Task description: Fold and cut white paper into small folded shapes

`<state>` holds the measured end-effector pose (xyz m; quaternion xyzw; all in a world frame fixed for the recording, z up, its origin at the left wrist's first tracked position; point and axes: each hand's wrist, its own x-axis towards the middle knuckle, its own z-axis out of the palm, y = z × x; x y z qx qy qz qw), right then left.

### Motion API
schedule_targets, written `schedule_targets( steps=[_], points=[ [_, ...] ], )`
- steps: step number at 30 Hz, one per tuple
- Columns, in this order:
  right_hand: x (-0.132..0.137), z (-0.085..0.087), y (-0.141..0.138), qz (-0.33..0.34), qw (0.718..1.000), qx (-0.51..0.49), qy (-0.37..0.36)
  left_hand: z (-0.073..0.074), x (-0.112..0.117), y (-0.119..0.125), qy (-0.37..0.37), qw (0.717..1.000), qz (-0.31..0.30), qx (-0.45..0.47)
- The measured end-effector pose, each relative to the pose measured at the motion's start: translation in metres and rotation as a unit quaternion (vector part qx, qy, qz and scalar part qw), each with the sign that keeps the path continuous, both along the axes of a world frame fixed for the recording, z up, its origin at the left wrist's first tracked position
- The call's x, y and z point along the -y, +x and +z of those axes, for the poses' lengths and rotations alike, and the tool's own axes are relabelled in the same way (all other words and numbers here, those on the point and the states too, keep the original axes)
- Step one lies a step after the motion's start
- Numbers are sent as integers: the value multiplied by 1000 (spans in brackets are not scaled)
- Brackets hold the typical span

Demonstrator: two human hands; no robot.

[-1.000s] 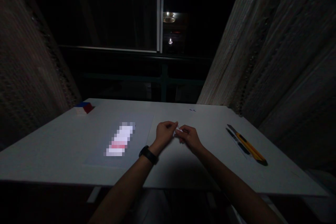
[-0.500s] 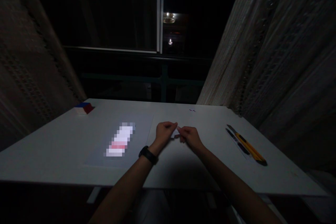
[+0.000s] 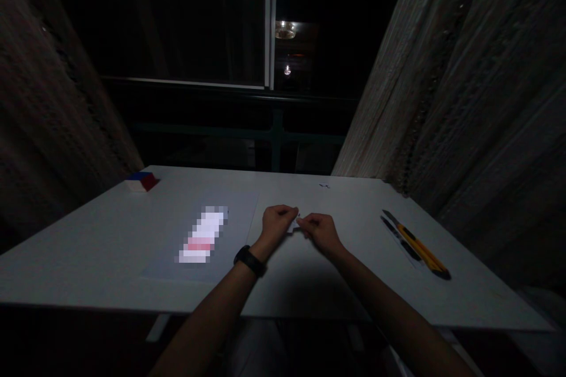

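Over the middle of the white table [image 3: 300,188], my left hand [image 3: 278,221] pinches a small piece of white paper [image 3: 292,225]. A black watch [image 3: 250,260] is on that wrist. My right hand [image 3: 321,231] is closed at the paper's right edge, thumb and forefinger together. The fingers cover much of the paper, so its full shape is hidden. Left of my hands lies a sheet of paper [image 3: 239,224] with a bright phone-like rectangle [image 3: 203,235] on it, its surface pixelated.
To the right lie a yellow utility knife [image 3: 420,247] and a dark pen [image 3: 400,237] alongside it. A cube with blue, red and white faces [image 3: 141,181] sits at the far left corner. Small dark scraps [image 3: 324,186] lie near the back edge. Curtains [image 3: 398,70] flank the dark window.
The right fingertips have shifted slightly on the paper, toward the left hand. The left hand stays in place, and the other objects have not moved.
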<state>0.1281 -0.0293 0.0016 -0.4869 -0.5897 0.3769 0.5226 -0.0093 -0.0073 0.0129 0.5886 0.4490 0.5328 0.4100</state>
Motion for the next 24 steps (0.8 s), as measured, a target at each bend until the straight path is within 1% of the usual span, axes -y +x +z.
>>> schedule_targets(
  steps=[4, 7, 12, 15, 17, 20, 22, 24],
  points=[
    [-1, 2, 1, -16, 1000, -21, 1, 1, 1, 1, 5, 999, -29, 14],
    [-3, 2, 2, -35, 999, -35, -2, 1, -1, 0, 13, 998, -55, 6],
    [-4, 2, 3, -79, 996, -50, -5, -6, -7, 1, -18, 996, -83, 24],
    [-4, 0, 2, -70, 996, -55, -14, -10, -10, 2, -32, 997, -68, 25],
    [-5, -2, 2, -66, 996, -62, -23, -12, -11, 1, -42, 997, -51, 44],
    [-7, -3, 3, -92, 992, -88, -26, -15, -13, 0, -55, 994, -54, 73],
    [-8, -2, 5, -111, 989, -98, -8, -17, -14, -1, -57, 994, -60, 65],
    [-8, -1, 7, -112, 990, -86, 28, -19, -14, -2, -48, 996, -65, 33]
  ],
)
